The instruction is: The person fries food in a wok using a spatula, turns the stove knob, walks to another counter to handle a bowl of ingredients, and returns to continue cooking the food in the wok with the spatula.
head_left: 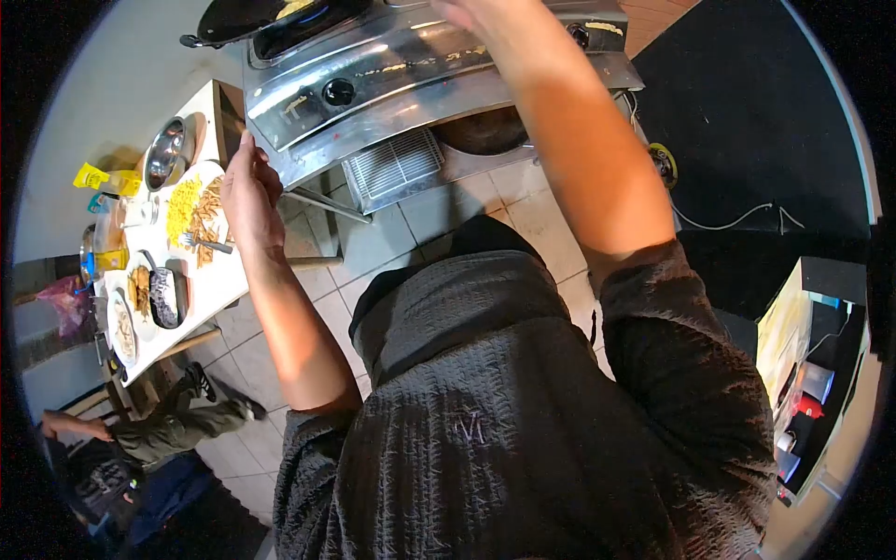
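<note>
The person's left hand point(253, 201), fingers loosely curled, hovers by the right edge of the white table point(203, 287), near a white oval plate point(206, 170) of yellow and brown food; any hold is unclear. The right hand point(464, 13) is over the silver metal stove point(401, 73), cropped, its grip untellable; a round black pan point(231, 21) sits at the stove's far left corner.

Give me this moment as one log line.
left hand: near table | right hand: over stove, partly cropped | pan: stove's left end
</note>
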### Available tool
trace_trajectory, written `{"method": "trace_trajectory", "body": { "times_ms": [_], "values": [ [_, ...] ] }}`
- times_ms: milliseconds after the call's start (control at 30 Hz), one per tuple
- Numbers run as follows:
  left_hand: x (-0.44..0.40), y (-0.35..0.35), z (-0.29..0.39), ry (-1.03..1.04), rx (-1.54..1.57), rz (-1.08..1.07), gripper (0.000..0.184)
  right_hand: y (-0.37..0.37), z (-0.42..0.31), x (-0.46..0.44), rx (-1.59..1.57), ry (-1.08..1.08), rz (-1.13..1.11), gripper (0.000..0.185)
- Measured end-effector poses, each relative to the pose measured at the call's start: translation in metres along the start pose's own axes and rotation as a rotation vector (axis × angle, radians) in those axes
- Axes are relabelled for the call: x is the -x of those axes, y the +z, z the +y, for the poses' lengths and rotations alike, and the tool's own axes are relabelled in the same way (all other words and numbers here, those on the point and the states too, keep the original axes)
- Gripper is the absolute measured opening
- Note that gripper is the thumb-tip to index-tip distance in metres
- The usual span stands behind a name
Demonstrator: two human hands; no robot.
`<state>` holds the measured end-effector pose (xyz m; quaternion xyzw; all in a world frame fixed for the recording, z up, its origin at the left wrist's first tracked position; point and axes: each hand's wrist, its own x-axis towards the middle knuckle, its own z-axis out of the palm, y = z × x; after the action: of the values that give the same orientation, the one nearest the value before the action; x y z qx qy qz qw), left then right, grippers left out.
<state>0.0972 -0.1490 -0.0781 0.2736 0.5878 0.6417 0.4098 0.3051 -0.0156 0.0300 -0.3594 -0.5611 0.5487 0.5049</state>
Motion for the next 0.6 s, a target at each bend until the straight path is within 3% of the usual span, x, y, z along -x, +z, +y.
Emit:
{"method": "trace_trajectory", "body": {
  "times_ms": [133, 333, 400, 600],
  "values": [
    [0.005, 0.007, 0.023, -0.049, -0.014, 0.020, 0.030, 0.005, -0.010, -0.010, -0.057, -0.013, 0.006, 0.025],
    [0.002, 0.013, 0.080, -0.091, 0.074, 0.130, 0.032, -0.011, -0.060, -0.032, 0.172, 0.027, -0.023, 0.028],
    [-0.003, 0.012, 0.073, -0.116, -0.014, 0.112, 0.026, -0.012, -0.053, -0.041, 0.195, 0.008, -0.024, 0.028],
    [-0.023, 0.018, 0.013, -0.194, -0.316, -0.061, 0.036, -0.009, -0.014, -0.041, 0.099, -0.069, 0.087, 0.028]
  ]
}}
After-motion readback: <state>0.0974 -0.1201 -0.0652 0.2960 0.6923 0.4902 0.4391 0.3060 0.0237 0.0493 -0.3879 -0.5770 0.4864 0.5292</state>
